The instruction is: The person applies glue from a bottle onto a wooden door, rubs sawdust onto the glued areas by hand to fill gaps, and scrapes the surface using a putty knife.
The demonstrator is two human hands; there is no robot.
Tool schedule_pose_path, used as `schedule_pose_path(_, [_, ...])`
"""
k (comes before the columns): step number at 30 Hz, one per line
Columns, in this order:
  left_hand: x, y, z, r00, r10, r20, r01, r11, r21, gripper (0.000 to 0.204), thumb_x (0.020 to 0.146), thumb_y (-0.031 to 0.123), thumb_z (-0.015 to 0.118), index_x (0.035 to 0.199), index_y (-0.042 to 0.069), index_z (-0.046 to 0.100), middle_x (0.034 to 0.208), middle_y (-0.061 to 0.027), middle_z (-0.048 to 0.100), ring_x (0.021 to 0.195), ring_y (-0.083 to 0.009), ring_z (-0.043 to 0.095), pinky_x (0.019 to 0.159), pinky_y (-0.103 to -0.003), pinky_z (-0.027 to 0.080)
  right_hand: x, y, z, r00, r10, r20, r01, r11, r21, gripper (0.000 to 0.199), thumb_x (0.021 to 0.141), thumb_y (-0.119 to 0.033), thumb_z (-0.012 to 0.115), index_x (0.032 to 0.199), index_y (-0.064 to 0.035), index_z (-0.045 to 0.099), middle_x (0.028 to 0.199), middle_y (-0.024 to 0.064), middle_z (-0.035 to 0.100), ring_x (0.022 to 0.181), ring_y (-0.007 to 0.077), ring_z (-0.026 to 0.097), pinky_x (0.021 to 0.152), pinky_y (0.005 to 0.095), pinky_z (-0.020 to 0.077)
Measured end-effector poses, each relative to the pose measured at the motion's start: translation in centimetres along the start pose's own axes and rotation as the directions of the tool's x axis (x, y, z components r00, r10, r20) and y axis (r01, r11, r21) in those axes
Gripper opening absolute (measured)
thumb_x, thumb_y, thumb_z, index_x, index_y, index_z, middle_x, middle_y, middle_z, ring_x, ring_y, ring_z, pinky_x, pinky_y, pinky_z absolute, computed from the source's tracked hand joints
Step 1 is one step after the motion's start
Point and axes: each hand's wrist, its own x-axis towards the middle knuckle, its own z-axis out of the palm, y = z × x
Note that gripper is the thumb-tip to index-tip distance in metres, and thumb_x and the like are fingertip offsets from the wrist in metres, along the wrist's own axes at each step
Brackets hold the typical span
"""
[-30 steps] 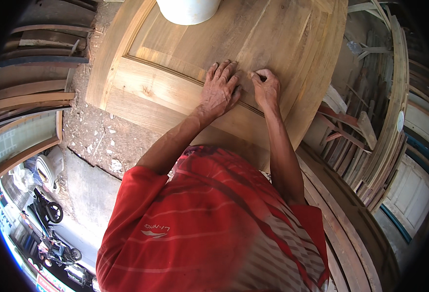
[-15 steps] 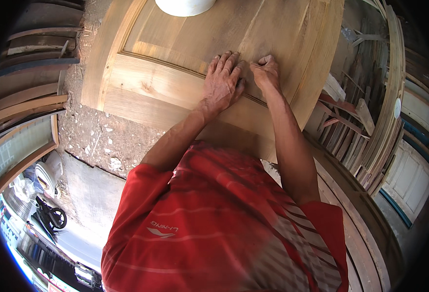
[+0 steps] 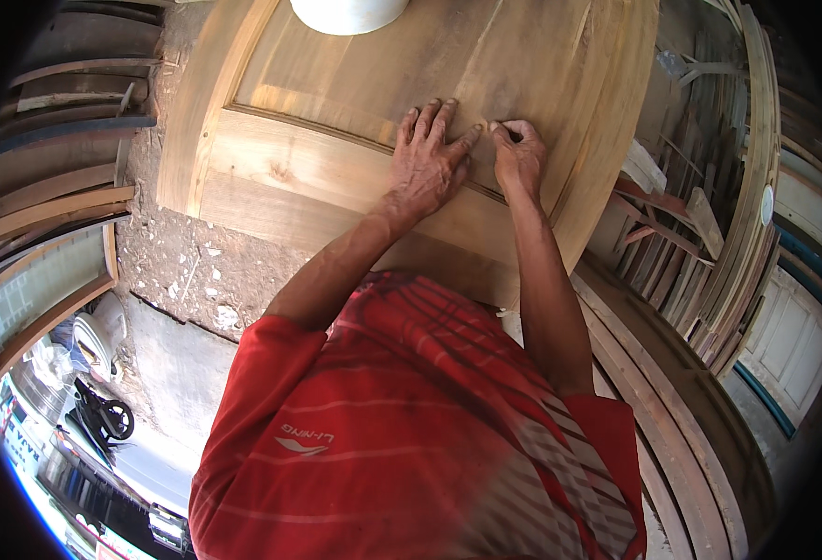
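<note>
A panelled wooden door [image 3: 280,173] lies flat in front of me. My left hand [image 3: 428,159] rests palm down on it, across the moulding [image 3: 336,133] beside the recessed panel [image 3: 374,79]. Its fingers are spread, and the thumb reaches toward the other hand. Just to the right, my right hand [image 3: 520,157] is closed in a pinch low over the same panel, thumb and forefinger curled together. Whatever sits between those fingertips, if anything, is too small to make out.
A white round container [image 3: 348,13] stands on the door's far part. Stacked timber strips [image 3: 710,271] and a white door [image 3: 789,331] are at the right. Curved boards [image 3: 56,191] and a framed glass pane [image 3: 47,289] lean at the left, near a black wheel [image 3: 112,420].
My left thumb has spread away from its fingers toward the right hand. My right hand has shifted slightly right and nearer, still pinched.
</note>
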Motion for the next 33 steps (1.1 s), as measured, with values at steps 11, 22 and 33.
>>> schedule_pose_path(11, [0.3,0.0,-0.6,0.999,-0.042,0.021,0.042,0.998,-0.037,0.064,0.091,0.032,0.073,0.151,0.014,0.056,0.159,-0.0154,0.046,0.15,-0.0378,0.039,0.123,-0.059,0.03,0.8,-0.9,-0.1,0.992,0.075,0.102,-0.081,0.995,0.061,0.03,0.088,-0.025,0.082,0.097,0.0019,0.073,0.086,0.0163,0.075,0.079,0.0258,0.071,0.075,0.0405,0.0557])
schedule_pose_path(22, [0.2,-0.1,-0.6,0.998,-0.055,0.02,0.056,0.994,-0.09,0.065,0.09,0.031,0.075,0.15,0.015,0.057,0.158,-0.0155,0.046,0.149,-0.038,0.039,0.123,-0.059,0.031,1.2,-2.1,-0.6,0.984,0.099,0.149,-0.091,0.994,-0.062,0.035,0.084,-0.028,0.085,0.094,0.0027,0.07,0.085,0.0172,0.075,0.079,0.0252,0.072,0.075,0.0399,0.056])
schedule_pose_path(33, [0.3,-0.1,-0.5,0.999,-0.021,0.026,0.022,0.999,-0.035,0.065,0.089,0.03,0.076,0.15,0.018,0.058,0.159,-0.0161,0.044,0.149,-0.0375,0.038,0.122,-0.058,0.03,-1.7,-0.5,-1.8,0.991,-0.063,0.114,0.077,0.99,-0.117,0.031,0.096,-0.023,0.072,0.118,-0.0004,0.069,0.103,0.0201,0.072,0.094,0.0328,0.07,0.089,0.0435,0.0551])
